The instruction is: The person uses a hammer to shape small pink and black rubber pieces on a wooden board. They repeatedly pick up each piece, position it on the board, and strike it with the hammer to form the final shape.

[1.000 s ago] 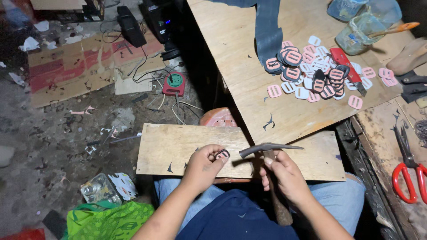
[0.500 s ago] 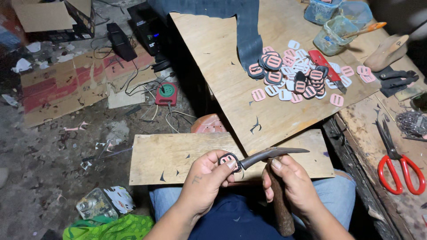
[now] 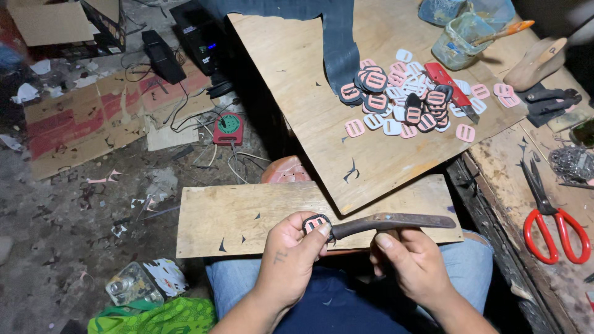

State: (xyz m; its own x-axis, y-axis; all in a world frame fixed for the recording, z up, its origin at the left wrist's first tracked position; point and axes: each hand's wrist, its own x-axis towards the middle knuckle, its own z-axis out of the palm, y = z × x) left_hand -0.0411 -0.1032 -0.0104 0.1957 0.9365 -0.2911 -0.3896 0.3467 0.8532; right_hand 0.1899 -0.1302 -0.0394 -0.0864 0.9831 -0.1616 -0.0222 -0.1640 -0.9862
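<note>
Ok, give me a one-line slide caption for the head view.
Left hand pinches a small pink-and-black piece against a curved metal tool gripped by the right hand, over a plywood lap board.

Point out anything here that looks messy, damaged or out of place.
Paper scraps and flattened cardboard litter the dirty floor. A crushed clear container lies near the seat. The pink pieces lie in a loose, untidy heap on the plywood board.

two plywood boards [image 3: 396, 142], one red scissors [image 3: 555, 226]
</note>
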